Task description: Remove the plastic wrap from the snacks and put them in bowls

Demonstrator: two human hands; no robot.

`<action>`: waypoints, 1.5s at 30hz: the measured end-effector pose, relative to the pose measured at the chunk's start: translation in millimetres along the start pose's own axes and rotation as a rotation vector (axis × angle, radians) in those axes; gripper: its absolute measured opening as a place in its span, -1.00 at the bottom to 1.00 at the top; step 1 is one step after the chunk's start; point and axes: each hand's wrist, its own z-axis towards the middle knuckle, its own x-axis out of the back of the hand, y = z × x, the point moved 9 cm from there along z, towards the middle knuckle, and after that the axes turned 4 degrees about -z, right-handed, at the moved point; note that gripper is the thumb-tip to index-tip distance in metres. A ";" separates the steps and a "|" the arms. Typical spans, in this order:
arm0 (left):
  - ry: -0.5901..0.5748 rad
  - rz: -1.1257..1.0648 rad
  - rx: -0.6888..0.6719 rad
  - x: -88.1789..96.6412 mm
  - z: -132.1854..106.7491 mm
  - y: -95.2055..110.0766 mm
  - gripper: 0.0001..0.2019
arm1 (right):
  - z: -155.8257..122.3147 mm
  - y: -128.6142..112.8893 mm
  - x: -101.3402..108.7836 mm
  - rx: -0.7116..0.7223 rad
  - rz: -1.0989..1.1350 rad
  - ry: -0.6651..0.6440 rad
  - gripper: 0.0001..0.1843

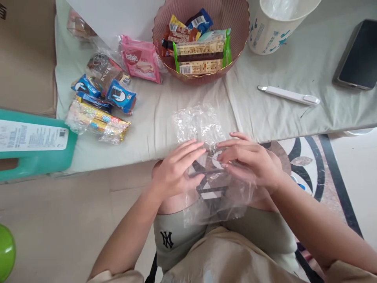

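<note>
A clear, crinkled plastic bag (219, 192) hangs over the table's front edge, its upper part lying on the cloth. Fingers stretched and thumb apart, my left hand (178, 169) rests against the bag's left side. On the other side, my right hand (250, 159) has its fingers bent and pinched on the bag near the table edge. Beyond both hands, a pink ribbed bowl (203, 78) contains several wrapped snacks, among them a green-ended cracker pack (202, 57).
Left of the bowl lie a pink wafer pack (140, 59), blue snack packets (121, 96) and a yellow packet (98, 120). A teal jug (69, 149) stands at far left. Rightward are a paper cup (266, 35), a white utility knife (288, 95) and a dark phone-like device (359, 55).
</note>
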 end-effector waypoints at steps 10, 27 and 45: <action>0.127 0.006 0.183 25.1 5.7 -18.9 -0.87 | 8.2 32.3 -8.3 -0.427 0.051 0.029 -0.68; 0.340 0.228 0.719 41.6 -11.1 -73.4 -0.93 | 11.9 62.5 -5.1 -0.780 -0.343 0.134 -0.37; -0.063 0.387 0.293 -0.4 42.3 -52.1 -0.62 | 9.7 59.2 2.9 -0.568 -0.580 0.155 -0.82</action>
